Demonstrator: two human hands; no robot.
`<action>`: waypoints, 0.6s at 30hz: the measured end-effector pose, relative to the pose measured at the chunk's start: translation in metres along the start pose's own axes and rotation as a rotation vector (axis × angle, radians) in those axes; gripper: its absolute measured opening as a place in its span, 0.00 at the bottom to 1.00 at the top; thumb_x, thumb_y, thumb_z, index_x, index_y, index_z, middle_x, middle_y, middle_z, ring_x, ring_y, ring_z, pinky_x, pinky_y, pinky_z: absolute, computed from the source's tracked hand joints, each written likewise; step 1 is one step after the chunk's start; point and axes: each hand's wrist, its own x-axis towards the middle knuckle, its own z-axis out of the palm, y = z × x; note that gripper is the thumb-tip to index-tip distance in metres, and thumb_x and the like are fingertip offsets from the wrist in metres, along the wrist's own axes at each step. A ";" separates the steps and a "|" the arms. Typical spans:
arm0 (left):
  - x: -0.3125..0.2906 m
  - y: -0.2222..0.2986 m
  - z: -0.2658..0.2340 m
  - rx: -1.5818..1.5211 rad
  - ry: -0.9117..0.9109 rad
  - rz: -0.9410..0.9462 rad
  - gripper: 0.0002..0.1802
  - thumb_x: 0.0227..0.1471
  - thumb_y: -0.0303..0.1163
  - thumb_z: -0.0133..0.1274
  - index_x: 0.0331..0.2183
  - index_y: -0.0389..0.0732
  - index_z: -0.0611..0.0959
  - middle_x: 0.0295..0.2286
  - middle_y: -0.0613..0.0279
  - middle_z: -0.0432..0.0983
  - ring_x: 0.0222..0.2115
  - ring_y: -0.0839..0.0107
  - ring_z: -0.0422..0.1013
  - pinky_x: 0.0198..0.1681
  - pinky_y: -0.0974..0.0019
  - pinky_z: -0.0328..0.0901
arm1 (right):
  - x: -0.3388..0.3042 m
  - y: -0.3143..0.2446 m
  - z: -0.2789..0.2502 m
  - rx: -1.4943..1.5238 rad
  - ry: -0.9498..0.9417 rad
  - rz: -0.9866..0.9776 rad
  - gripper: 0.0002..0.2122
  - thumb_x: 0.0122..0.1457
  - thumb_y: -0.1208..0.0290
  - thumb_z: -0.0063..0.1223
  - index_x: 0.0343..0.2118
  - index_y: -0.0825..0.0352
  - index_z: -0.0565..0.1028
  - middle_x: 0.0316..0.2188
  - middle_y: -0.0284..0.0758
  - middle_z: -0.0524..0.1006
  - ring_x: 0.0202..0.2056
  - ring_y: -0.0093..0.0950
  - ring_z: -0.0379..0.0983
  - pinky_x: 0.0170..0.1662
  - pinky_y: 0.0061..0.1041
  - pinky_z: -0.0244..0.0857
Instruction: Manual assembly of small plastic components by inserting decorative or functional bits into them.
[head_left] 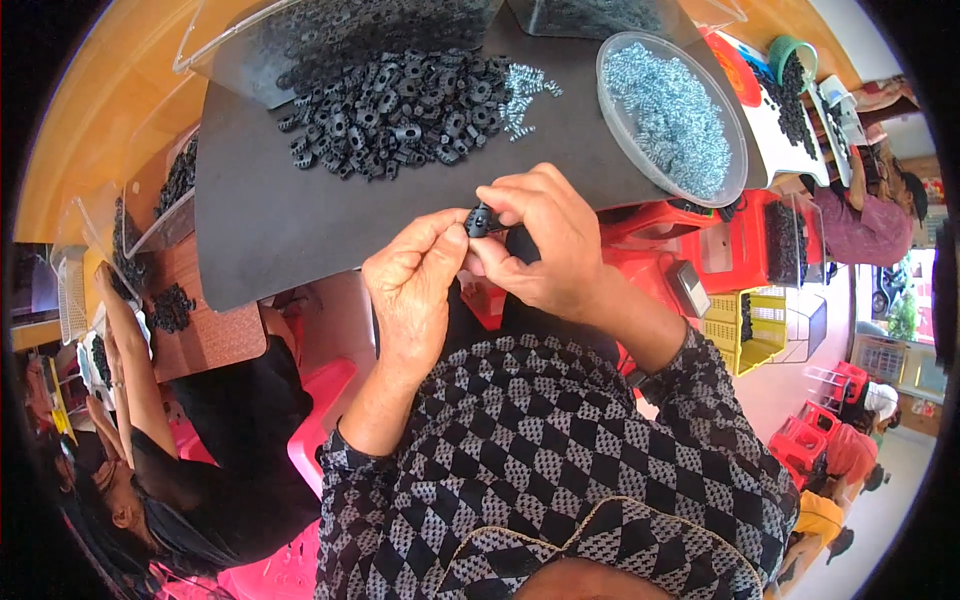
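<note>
Nearest us, the patterned sleeves (715, 390) lead up to two bare hands that meet around one small black plastic part (479, 222), which sits between the fingertips over the near edge of the dark table (300, 235). The left hand (412, 275) is narrowed to a pinch on the part's left side; the right hand (550, 235) grips it from the other side, its thumb and forefinger drawn in close. We judge that an uneven squeeze or a slipping fingertip could send the part off, and with the table's edge so close beneath, it might drop to the lap or floor. Fingers cover much of it, but as far as we can tell its long axis runs away from the body, the narrower end toward the far side of the table and a small hole facing up at us. Farther in, we see a heap of black parts (390, 120), with a loose patch of springs (522, 100) just beside its right side. Right of those stands a clear round tub (625, 150) filled with more springs. Beyond, a co-worker (230, 490) sits to our left and a yellow crate (735, 335) stands to our right
</note>
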 end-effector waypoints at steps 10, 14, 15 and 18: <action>0.001 -0.008 0.000 -0.050 -0.004 -0.038 0.09 0.52 0.23 0.52 0.35 0.29 0.81 0.28 0.61 0.77 0.27 0.77 0.71 0.33 0.76 0.65 | -0.004 0.009 0.005 0.014 0.036 -0.095 0.19 0.35 0.82 0.62 0.35 0.70 0.71 0.28 0.38 0.74 0.20 0.27 0.66 0.21 0.22 0.62; 0.010 -0.012 -0.004 0.356 0.058 0.199 0.07 0.51 0.23 0.53 0.34 0.32 0.81 0.24 0.62 0.75 0.23 0.78 0.69 0.27 0.76 0.64 | 0.004 0.014 -0.009 -0.065 -0.030 -0.084 0.20 0.36 0.80 0.62 0.37 0.69 0.71 0.29 0.37 0.74 0.22 0.28 0.68 0.23 0.23 0.63; 0.016 -0.015 -0.008 0.563 0.117 0.411 0.06 0.51 0.23 0.53 0.33 0.33 0.81 0.22 0.62 0.73 0.21 0.78 0.68 0.24 0.76 0.62 | 0.012 0.018 -0.020 -0.140 -0.076 -0.107 0.20 0.36 0.78 0.62 0.37 0.72 0.70 0.29 0.41 0.72 0.28 0.39 0.68 0.30 0.33 0.65; 0.031 -0.012 -0.019 0.803 0.142 0.581 0.11 0.42 0.19 0.57 0.33 0.36 0.80 0.21 0.59 0.71 0.20 0.67 0.69 0.24 0.68 0.62 | 0.047 0.038 -0.049 -0.313 0.005 -0.111 0.18 0.39 0.77 0.61 0.38 0.69 0.71 0.31 0.40 0.73 0.28 0.35 0.69 0.32 0.31 0.65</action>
